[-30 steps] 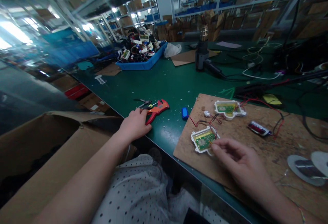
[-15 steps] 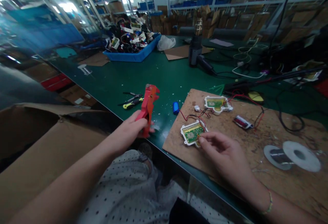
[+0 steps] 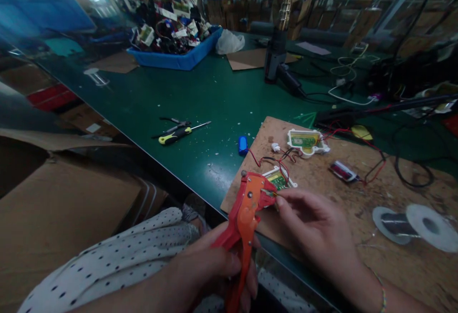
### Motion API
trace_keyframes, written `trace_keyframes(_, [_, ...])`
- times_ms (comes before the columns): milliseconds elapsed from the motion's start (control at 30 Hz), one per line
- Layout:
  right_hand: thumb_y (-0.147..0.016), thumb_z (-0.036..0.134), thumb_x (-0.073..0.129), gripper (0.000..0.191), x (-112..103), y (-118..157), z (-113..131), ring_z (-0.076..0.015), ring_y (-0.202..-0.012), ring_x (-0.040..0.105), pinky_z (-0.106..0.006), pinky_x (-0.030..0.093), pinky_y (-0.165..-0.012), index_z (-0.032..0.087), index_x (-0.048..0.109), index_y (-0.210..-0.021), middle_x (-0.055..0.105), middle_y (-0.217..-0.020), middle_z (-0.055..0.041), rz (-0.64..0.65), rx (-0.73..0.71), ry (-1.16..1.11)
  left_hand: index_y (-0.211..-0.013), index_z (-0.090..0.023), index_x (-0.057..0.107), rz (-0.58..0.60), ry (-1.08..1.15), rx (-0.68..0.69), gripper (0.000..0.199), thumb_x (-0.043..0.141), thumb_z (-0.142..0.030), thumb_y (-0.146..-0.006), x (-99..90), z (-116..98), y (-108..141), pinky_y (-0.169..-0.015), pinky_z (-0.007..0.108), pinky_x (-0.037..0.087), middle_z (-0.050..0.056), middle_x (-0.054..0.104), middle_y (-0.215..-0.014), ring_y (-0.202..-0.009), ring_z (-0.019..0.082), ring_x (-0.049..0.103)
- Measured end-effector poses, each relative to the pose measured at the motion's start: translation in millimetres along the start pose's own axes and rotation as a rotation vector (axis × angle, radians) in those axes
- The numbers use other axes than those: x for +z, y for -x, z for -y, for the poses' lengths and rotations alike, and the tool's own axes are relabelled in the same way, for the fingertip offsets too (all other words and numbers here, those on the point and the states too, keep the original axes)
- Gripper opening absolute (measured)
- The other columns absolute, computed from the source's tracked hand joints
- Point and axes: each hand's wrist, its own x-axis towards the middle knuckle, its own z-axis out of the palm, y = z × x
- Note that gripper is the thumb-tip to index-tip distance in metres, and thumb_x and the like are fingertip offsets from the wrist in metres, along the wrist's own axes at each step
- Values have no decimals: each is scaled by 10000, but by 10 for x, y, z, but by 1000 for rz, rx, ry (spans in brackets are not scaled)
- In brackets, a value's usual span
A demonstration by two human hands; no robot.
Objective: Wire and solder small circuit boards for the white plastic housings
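My left hand [image 3: 229,265] is wrapped round the handles of a red and orange wire stripper [image 3: 248,208], whose jaws point right, over the near white-framed circuit board [image 3: 281,178]. Beside the jaws, my right hand [image 3: 311,217] pinches a thin yellowish wire [image 3: 275,194] between thumb and forefinger. Red and black wires join that board to a white connector [image 3: 275,147] and a blue battery [image 3: 243,145]. A second framed board [image 3: 306,142] lies farther back on the brown work board [image 3: 322,179].
A screwdriver [image 3: 175,136] and dark pliers [image 3: 173,124] lie left on the green table [image 3: 214,98]. Behind are a full blue tray [image 3: 168,60] and a heat gun [image 3: 275,60]. A solder spool [image 3: 415,227] and a dark battery [image 3: 343,172] lie right.
My left hand has brought the wire stripper right and down, from beside the screwdriver to the near board. My right hand keeps its pinch by the board. The camera view has shifted slightly.
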Motion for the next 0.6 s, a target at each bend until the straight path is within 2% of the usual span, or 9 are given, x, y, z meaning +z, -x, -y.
trace_keyframes(267, [-871, 211, 669, 75, -16, -15, 48, -87, -707, 699, -147, 543, -611, 234, 719, -921, 753, -833, 13, -34, -158, 162, -1050, -153, 568, -29, -13, -43, 243, 592, -304, -861, 42, -91, 57, -608, 226, 426, 47, 672, -770, -627, 131, 615])
trace_keyframes(600, [-867, 188, 659, 79, -32, -4, 77, -108, -691, 699, -178, 546, -605, 217, 718, -910, 748, -824, -12, -11, -186, 211, -1072, -166, 594, -45, 16, -35, 225, 609, -282, -880, 52, -95, 90, -602, 243, 441, 45, 683, -745, -606, 147, 628])
